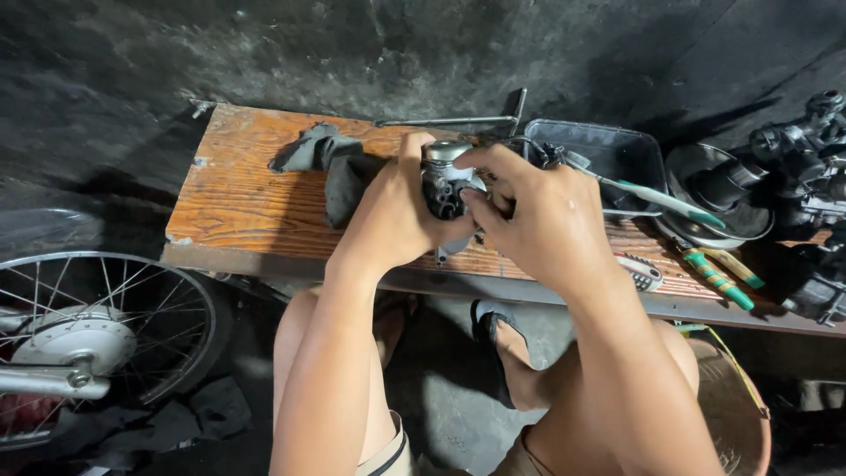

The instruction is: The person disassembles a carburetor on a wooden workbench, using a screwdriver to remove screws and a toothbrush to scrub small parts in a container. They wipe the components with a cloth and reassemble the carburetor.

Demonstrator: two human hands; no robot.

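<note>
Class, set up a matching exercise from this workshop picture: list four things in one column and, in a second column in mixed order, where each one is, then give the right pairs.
Things:
1. small metal engine part
2. dark rag
3. spoked wheel
4. green-handled screwdriver

Places:
A. on the floor, left of the wooden board
B. lying at the right end of the board
C. held between the left hand and right hand
D. crumpled on the board, left of the hands

Pairs: 1-C, 2-D, 3-A, 4-B
</note>
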